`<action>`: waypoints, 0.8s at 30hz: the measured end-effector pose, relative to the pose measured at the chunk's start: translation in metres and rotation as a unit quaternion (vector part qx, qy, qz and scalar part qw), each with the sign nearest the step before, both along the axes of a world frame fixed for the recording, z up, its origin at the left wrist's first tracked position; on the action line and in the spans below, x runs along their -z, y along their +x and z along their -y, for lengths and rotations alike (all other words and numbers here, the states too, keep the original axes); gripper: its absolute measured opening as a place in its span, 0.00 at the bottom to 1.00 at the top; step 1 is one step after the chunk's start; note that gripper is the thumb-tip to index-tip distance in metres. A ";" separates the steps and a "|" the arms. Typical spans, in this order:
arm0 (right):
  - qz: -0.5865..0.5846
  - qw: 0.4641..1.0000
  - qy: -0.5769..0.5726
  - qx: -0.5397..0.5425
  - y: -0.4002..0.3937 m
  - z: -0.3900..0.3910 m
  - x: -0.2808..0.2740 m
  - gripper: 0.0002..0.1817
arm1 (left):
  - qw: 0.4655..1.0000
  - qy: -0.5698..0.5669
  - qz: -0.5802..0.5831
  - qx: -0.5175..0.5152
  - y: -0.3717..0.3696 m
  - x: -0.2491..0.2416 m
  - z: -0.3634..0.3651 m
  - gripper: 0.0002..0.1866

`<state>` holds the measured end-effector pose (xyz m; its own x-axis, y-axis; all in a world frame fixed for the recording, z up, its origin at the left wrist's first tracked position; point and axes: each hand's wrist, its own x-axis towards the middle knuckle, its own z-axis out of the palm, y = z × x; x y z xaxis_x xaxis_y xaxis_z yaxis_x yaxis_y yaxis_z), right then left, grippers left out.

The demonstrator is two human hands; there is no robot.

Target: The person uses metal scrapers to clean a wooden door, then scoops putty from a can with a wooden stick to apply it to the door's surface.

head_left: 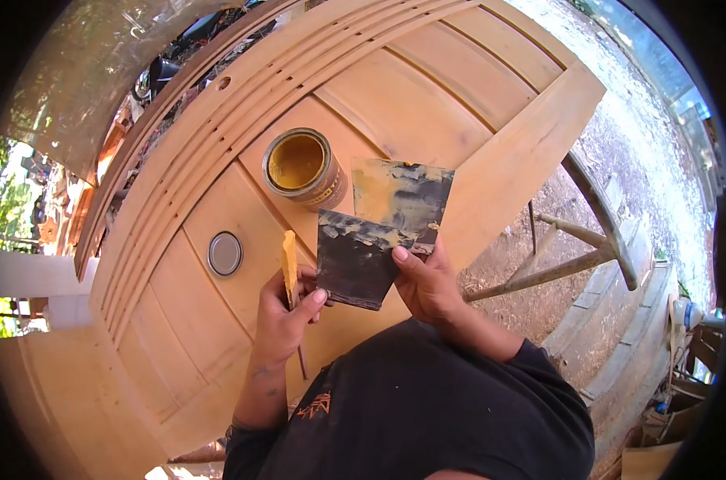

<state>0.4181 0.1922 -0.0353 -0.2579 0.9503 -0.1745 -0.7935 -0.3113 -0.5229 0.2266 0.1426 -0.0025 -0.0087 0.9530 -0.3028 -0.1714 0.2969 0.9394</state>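
Note:
My left hand (pixel 287 320) grips a thin stick (pixel 290 268) whose upper end is coated in yellow putty. Its thumb also touches the lower left corner of a dark, flat square putty spreader (pixel 355 268). With my right hand (pixel 429 280) I hold that spreader by its right side, along with a second putty spreader (pixel 399 192) behind it, smeared yellow and black. Just beyond the hands stands an open can (pixel 331 188) with yellow putty inside. A round metal lid (pixel 225 254) lies on the wooden door panel (pixel 195 304), left of my left hand.
The panelled door spans the work area beneath my hands, with slotted long strips (pixel 243 128) along its far side. A trestle leg (pixel 599 216) shows at the right. Planks (pixel 611 312) lie on the ground there, and boxes (pixel 687 408) sit at the lower right.

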 end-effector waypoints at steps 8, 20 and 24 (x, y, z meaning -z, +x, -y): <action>0.024 0.999 0.017 -0.031 0.001 -0.006 0.001 0.28 | 0.999 -0.011 -0.043 0.007 0.006 0.003 0.002 0.14; 0.147 0.989 -0.015 0.014 0.024 -0.016 0.016 0.27 | 0.971 0.051 0.119 -0.201 -0.043 -0.024 -0.007 0.15; 0.186 0.982 0.012 -0.002 0.044 -0.032 0.024 0.26 | 0.978 -0.066 0.115 -0.162 0.002 0.020 0.034 0.18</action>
